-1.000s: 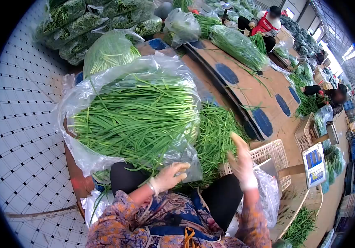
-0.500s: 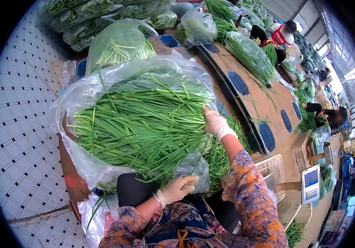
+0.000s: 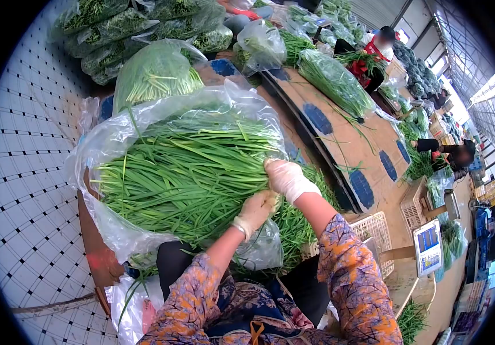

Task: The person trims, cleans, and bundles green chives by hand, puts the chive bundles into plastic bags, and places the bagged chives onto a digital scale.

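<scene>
Long green stalks (image 3: 184, 178) are lying crosswise in an open clear bag (image 3: 106, 221), just beyond the person's knees. At their right ends the right hand (image 3: 288, 178) is bending in, fingers curled against the stalks; the left hand (image 3: 257, 211) is curling just nearer, close beside it. Whether either is pinching stalks or plastic, I cannot tell. The bag's rim is standing up on the far side and spreading outward on the left. Rightward room is running narrow: loose greens (image 3: 296, 227) are filling the strip before the dark edge of a brown board (image 3: 345, 144), and a white crate (image 3: 381, 231) is sitting nearer.
</scene>
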Motion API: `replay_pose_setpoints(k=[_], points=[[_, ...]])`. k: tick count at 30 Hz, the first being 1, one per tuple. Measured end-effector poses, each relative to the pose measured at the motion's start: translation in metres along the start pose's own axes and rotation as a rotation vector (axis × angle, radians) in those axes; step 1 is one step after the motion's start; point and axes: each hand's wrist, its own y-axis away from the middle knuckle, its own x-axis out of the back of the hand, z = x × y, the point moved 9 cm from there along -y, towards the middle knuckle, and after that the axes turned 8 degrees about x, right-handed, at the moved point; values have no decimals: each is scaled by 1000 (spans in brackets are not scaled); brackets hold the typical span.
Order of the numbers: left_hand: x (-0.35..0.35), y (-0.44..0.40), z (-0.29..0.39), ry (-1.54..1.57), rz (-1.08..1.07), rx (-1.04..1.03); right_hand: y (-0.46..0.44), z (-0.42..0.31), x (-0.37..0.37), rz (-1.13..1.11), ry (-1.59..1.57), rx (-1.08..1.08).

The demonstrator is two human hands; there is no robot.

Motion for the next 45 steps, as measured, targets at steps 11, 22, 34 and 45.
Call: replay_pose_setpoints(k=[11, 22, 34, 45], points=[[18, 2, -31, -113, 23, 392, 6, -27, 77, 221, -133, 122], [35, -28, -47, 322, 117, 270, 14, -23, 44, 163, -428, 3], [-8, 67, 22, 718, -441, 107, 137, -35, 191, 605, -1669, 248], [-12, 160, -97, 989, -409, 297, 159, -149, -173, -420, -1999, -474]])
